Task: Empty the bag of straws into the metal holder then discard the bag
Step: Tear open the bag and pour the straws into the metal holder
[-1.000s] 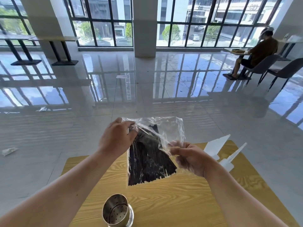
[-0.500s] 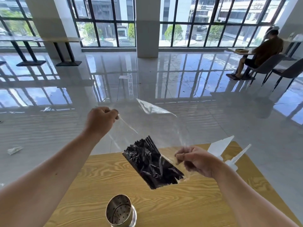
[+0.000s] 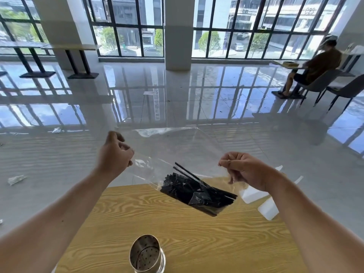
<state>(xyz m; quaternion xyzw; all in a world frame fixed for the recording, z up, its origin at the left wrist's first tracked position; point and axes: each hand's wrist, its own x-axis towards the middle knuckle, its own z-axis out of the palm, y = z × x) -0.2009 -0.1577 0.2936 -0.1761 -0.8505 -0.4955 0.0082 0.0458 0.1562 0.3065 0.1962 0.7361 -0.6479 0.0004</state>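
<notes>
A clear plastic bag (image 3: 177, 146) hangs stretched between my two hands above the far edge of the wooden table (image 3: 187, 229). Black straws (image 3: 197, 191) lie bunched in its lower corner, a couple poking upward. My left hand (image 3: 114, 154) pinches the bag's left edge. My right hand (image 3: 244, 169) pinches the right edge. A perforated metal holder (image 3: 146, 254) stands empty at the table's near edge, below and between my arms.
White plastic pieces (image 3: 262, 203) lie on the table under my right forearm. Scraps of litter (image 3: 16, 179) sit on the glossy floor at left. A person (image 3: 315, 64) sits at a far table on the right beside grey chairs.
My hands have pulled apart, opening the bag wide. The straws slid into the lower right corner and tilted. My right hand rose a little.
</notes>
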